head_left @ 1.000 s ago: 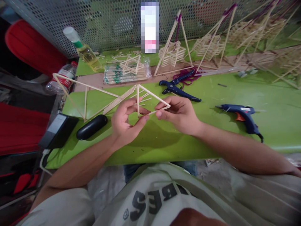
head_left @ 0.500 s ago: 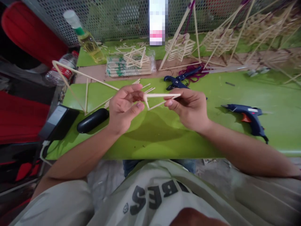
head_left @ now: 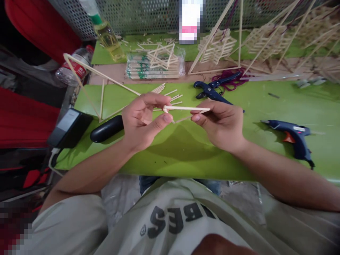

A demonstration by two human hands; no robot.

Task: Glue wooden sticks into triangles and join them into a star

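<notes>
A small triangle of thin wooden sticks [head_left: 187,108] is held up level over the green table, between both hands. My right hand [head_left: 221,122] pinches its right corner between thumb and fingers. With thumb and forefinger, my left hand [head_left: 145,120] grips the left corner, and its other fingers are curled. Behind the hands, several loose sticks [head_left: 159,88] lie on the table. Blue cutting pliers [head_left: 211,91] rest just beyond my right hand. To the left stands a larger frame of sticks [head_left: 102,95], its right end hidden behind my left hand.
A blue glue gun [head_left: 289,131] lies at right. At left are a black oval case [head_left: 106,129], a black box [head_left: 70,127] and a bottle of yellow liquid [head_left: 108,37]. Behind sit a bag of sticks [head_left: 138,69], purple cord [head_left: 233,83] and several stick structures [head_left: 219,46].
My left thumb and forefinger have closed on the triangle's left corner, where they were apart before. The view has shifted slightly, so the table's things appear moved.
</notes>
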